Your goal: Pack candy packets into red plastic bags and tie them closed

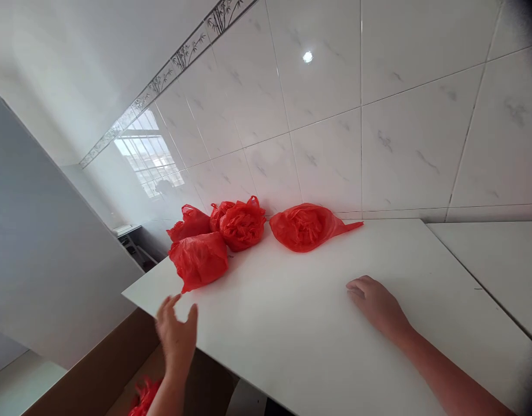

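Note:
My left hand [176,332] is raised over the near left edge of the white table [292,323], thumb and fingers apart, holding nothing. Just beyond its fingertips sits a full red plastic bag [199,260]. Behind that one are more red bags, among them a crumpled one [243,224] with a loop handle. Apart from this group, a red bag with a twisted tail [307,227] lies by the wall. My right hand [376,303] rests on the tabletop to the right, fingers loosely curled together, with nothing visible in them.
Below the table's left edge stands an open cardboard box [114,358], with red plastic [145,396] inside it. A marbled tile wall [327,156] runs along the back. At the right, a second white tabletop [500,248] adjoins with a narrow seam.

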The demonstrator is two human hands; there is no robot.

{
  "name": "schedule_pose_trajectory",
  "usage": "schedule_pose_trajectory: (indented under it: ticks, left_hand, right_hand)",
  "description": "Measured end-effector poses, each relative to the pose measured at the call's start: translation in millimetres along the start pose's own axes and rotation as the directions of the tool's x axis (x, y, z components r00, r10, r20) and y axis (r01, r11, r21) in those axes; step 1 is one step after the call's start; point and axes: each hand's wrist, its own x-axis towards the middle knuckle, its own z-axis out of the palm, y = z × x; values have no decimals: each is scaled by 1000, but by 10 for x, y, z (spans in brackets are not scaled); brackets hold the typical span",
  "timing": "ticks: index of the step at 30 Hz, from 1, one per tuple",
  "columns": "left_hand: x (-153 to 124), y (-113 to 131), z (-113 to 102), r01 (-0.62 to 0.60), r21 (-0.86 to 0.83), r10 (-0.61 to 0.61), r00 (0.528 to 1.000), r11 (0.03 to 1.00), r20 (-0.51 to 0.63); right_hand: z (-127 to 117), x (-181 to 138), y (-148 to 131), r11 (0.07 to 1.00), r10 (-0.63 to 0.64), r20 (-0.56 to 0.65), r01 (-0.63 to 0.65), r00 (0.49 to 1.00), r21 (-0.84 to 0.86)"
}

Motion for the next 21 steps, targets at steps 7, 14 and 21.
schedule_pose_trajectory:
  ticks: [7, 14, 21]
  left_hand:
    - [-63, 1371, 1030, -87, -500, 381, 762, 862, 524]
    - [-61, 2415, 1875, -287, -485, 553, 578, 826, 600]
    - [117, 2747, 2469, -484, -300, 556, 566, 822, 608]
  right_hand:
    - [-29, 26, -11, 998, 16, 16, -17, 1000, 63]
    - [-93, 70, 13, 978, 82, 6, -82, 997, 192]
    - [-136, 153, 30, 970, 124, -4, -120, 992, 212]
